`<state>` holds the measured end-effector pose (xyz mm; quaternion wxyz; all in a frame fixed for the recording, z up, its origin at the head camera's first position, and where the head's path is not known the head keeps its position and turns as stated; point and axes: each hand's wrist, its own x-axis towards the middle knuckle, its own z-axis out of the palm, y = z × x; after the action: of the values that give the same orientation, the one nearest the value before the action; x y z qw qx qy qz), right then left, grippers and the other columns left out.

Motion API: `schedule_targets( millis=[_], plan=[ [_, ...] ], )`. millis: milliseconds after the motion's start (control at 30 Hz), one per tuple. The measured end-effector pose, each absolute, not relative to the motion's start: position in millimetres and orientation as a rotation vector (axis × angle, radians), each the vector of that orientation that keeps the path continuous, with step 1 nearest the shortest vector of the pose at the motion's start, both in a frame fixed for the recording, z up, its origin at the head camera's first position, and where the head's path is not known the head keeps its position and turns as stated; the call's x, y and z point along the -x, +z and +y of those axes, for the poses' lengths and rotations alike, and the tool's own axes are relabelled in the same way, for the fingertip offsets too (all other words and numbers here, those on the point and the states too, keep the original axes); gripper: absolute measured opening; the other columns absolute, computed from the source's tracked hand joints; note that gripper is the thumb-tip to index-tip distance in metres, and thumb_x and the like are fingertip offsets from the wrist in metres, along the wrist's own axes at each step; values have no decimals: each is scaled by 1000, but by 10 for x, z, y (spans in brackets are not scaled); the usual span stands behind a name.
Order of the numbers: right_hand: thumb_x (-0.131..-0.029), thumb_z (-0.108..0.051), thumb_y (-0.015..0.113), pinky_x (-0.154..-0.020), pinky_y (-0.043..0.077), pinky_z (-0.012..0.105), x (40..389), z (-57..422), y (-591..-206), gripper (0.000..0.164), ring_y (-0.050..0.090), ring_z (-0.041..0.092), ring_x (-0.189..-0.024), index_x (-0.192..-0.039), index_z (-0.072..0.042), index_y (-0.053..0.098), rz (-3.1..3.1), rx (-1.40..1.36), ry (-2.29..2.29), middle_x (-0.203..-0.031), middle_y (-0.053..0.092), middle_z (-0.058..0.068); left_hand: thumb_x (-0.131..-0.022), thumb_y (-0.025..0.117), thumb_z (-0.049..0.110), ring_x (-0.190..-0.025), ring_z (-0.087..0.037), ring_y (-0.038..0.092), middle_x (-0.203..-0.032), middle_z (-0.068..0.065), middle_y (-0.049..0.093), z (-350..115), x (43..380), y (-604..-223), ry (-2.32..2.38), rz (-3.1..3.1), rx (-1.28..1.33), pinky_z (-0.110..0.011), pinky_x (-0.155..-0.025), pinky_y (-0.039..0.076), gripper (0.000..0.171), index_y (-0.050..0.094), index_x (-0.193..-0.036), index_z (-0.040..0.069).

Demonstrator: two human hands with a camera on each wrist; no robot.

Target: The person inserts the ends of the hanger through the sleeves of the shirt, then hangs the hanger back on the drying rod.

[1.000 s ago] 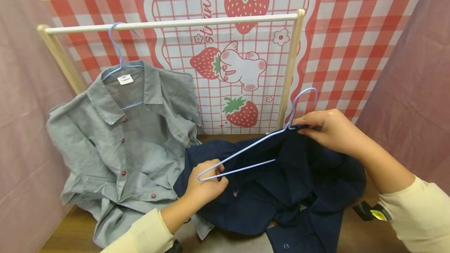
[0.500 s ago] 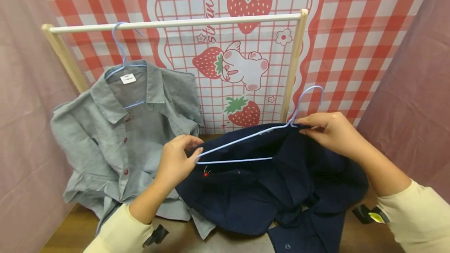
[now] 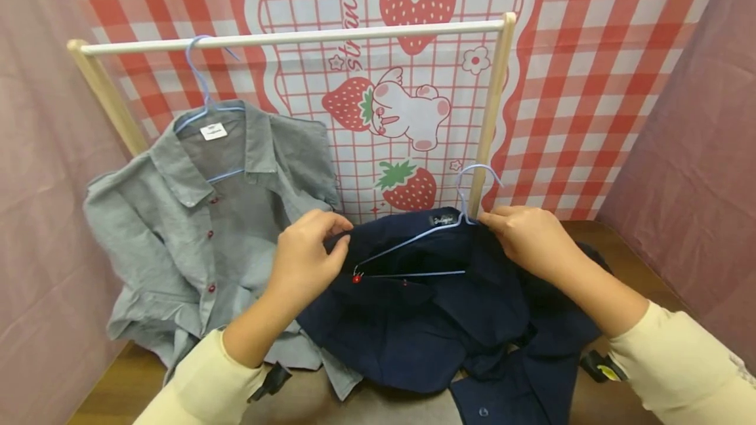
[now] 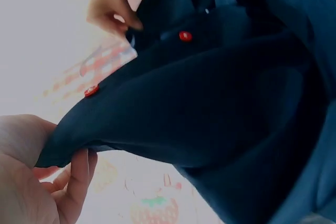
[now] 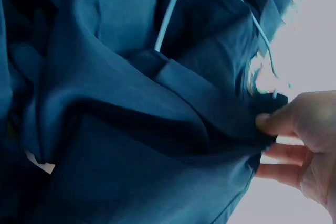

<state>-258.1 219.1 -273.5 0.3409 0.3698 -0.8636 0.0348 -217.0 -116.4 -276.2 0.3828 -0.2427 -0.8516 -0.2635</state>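
Observation:
A navy shirt (image 3: 401, 340) with red buttons lies bunched, its neck opening lifted between my hands. My left hand (image 3: 307, 254) pinches the left edge of the opening; the left wrist view shows the cloth between thumb and fingers. On the other side my right hand (image 3: 525, 235) pinches the cloth close to the hanger's neck. A light blue hanger (image 3: 413, 239) lies in the opening, its left end near a red button (image 3: 357, 278) and its hook upward. Cloth covers the hanger's right arm. In the right wrist view, parts of the hanger (image 5: 168, 19) show among the folds.
A grey shirt (image 3: 236, 235) hangs by another blue hanger (image 3: 203, 84) on the left of a rack with a white rail (image 3: 354, 35). The rack's right post (image 3: 493, 110) stands just behind the navy shirt's hanger. A strawberry-print cloth (image 3: 590, 84) forms the backdrop.
My left hand has gone from the hanger's left end to the shirt's edge. The hanger has shifted left and its hook sits lower. My right hand has moved slightly left and down.

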Motion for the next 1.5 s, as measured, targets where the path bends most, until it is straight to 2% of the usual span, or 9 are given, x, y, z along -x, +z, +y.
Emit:
schedule_targets(
  millis=[167,300,467,667,833,1000,1200,1400,1500],
  plan=[
    [-74,10,71,-48,50,47,2579,2082,-2775,28,62,29,-61,-100,0,73,-2319,-791,83,-82,69,12,-75,76,0,-72,-16,62,-81,-2,64,-985,2077,-2800,-645,-2125,699,-31,-59,51,16,70,-86,9],
    [-78,6,71,-57,53,50,2578,2054,-2757,23,67,33,-70,-100,1,73,-2342,-695,177,-88,71,17,-76,72,-1,-66,-13,60,-84,-2,63,-798,1968,-2903,-594,-2088,838,-27,-55,49,15,69,-87,9],
    [-77,7,72,-69,54,53,2535,2063,-2701,26,69,37,-83,-103,4,73,-2319,-654,292,-95,71,21,-78,67,-2,-64,-13,56,-85,-2,59,-602,1881,-3071,-462,-2087,999,-23,-55,49,15,69,-89,8],
    [-76,8,73,-66,55,52,2508,2069,-2689,29,69,36,-80,-104,1,73,-2229,-680,328,-93,72,19,-84,70,4,-61,-13,52,-86,-3,55,-531,1877,-3204,-260,-2237,1071,-22,-49,46,12,68,-96,7],
    [-75,8,74,-62,54,51,2507,2102,-2719,30,70,34,-80,-104,-1,73,-2172,-699,333,-93,72,17,-85,76,17,-72,-12,61,-94,-1,62,-673,1996,-3031,-416,-2338,995,-26,-59,50,19,68,-101,11],
    [-74,10,74,-59,54,50,2490,2120,-2749,30,70,33,-78,-102,-2,74,-2145,-713,343,-92,72,15,-81,80,12,-73,-16,63,-92,-4,65,-861,2253,-2765,-628,-2178,862,-28,-62,51,21,69,-99,8],
    [-72,9,76,-58,55,47,2479,2076,-2775,30,70,32,-74,-101,-1,74,-2123,-770,323,-88,73,15,-82,80,25,-97,-21,63,-113,-7,66,-933,2486,-2681,-600,-2371,979,-36,-82,51,46,65,-121,7],
    [-70,9,77,-59,55,47,2466,2048,-2774,30,70,30,-72,-99,-1,74,-2112,-810,318,-86,72,14,-86,76,14,-88,-17,65,-102,-5,68,-879,2583,-2713,-569,-2406,994,-32,-77,53,27,70,-111,7],
    [-69,10,78,-59,55,46,2459,2032,-2767,31,70,30,-72,-98,0,74,-2109,-834,333,-86,72,14,-86,75,10,-87,-18,65,-101,-5,69,-838,2616,-2716,-577,-2387,1007,-32,-76,53,24,71,-108,6]
  ],
)
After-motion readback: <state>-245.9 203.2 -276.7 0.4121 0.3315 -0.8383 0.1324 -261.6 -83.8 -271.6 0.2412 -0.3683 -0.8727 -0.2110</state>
